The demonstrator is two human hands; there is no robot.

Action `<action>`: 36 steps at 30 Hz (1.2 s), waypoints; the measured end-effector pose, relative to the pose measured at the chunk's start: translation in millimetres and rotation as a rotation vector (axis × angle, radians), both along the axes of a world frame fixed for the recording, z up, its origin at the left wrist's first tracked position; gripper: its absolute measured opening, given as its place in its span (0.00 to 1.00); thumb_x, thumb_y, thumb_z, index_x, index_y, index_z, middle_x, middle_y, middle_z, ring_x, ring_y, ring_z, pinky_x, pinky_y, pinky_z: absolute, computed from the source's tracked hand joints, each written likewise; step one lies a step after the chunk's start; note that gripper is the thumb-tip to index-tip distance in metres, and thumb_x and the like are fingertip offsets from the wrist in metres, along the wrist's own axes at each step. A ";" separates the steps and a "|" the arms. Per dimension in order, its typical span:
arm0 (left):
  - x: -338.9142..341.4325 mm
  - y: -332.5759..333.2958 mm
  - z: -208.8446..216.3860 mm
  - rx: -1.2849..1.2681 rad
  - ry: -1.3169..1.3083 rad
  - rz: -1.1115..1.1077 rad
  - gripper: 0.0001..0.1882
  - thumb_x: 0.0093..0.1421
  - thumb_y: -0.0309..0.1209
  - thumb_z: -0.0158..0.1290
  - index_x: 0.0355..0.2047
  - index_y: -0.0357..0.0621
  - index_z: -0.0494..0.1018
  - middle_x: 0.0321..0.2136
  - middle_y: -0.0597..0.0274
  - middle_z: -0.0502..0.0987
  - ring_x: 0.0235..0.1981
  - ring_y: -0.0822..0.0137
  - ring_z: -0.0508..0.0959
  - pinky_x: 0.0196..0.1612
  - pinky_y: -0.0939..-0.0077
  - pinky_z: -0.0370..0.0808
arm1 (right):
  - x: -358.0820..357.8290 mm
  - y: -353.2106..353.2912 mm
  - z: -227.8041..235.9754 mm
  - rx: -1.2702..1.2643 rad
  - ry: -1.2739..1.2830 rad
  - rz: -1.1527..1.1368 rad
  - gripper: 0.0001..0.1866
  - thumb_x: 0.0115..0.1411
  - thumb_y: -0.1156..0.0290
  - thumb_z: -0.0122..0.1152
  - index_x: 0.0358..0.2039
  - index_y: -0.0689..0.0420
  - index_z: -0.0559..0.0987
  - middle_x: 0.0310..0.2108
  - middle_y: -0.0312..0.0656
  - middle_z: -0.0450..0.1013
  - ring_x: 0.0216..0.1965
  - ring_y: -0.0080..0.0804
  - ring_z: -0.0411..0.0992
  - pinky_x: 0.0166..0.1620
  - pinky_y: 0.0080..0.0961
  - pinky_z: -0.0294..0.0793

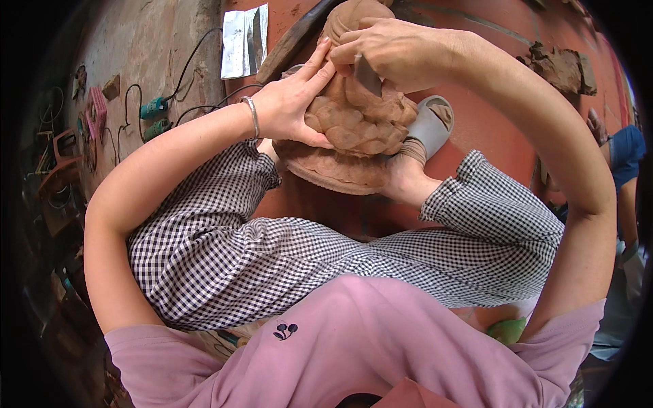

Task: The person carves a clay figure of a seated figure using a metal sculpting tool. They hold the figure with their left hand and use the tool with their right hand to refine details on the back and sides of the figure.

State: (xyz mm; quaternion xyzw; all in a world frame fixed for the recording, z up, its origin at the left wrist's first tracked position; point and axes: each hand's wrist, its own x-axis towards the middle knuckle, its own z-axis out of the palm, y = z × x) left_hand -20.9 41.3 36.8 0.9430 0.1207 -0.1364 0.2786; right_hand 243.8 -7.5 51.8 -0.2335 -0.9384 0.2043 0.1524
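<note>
Between my feet stands a brown carved figure (357, 126), with rounded, scale-like lumps on its body and a wide base. A rounded, grooved top (347, 17) rises at its far end. Against its left side lies my left hand (294, 105), thumb and fingers spread along the surface. My right hand (391, 54) is bent over the upper part, its fingers closed on a thin grey-brown sheet that looks like sandpaper (368, 75). One flap of the sheet hangs below the fingers. The right fingertips are partly hidden.
Green power tools (155, 107) with black cords lie at the left, near a pink crate-like object (97, 112). A white paper (245, 42) and a dark wooden beam (292, 44) are at the far left. Rough brown chunks (561, 68) lie far right; another person's arm (627, 204) shows at the right edge.
</note>
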 end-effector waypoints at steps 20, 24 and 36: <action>1.1 2.8 0.7 -0.030 0.004 -0.007 0.75 0.42 0.59 0.72 0.76 0.39 0.36 0.76 0.39 0.28 0.70 0.38 0.61 0.64 0.57 0.75 | -6.5 -5.5 14.4 0.014 0.128 0.001 0.11 0.49 0.76 0.63 0.35 0.63 0.83 0.38 0.52 0.80 0.44 0.48 0.79 0.46 0.37 0.79; 2.5 -0.1 8.6 -0.023 0.044 0.013 0.75 0.43 0.60 0.71 0.76 0.38 0.36 0.76 0.39 0.28 0.71 0.39 0.61 0.63 0.56 0.75 | -11.1 4.2 40.3 -0.274 -0.313 -0.079 0.11 0.49 0.77 0.62 0.35 0.64 0.82 0.37 0.52 0.80 0.44 0.49 0.79 0.46 0.37 0.80; 1.6 -0.3 4.5 0.009 -0.007 0.008 0.75 0.43 0.60 0.71 0.76 0.36 0.35 0.76 0.39 0.28 0.71 0.39 0.61 0.63 0.57 0.75 | -4.6 8.1 26.6 -0.271 -0.234 -0.121 0.12 0.43 0.77 0.67 0.32 0.64 0.83 0.29 0.53 0.80 0.36 0.52 0.80 0.40 0.39 0.79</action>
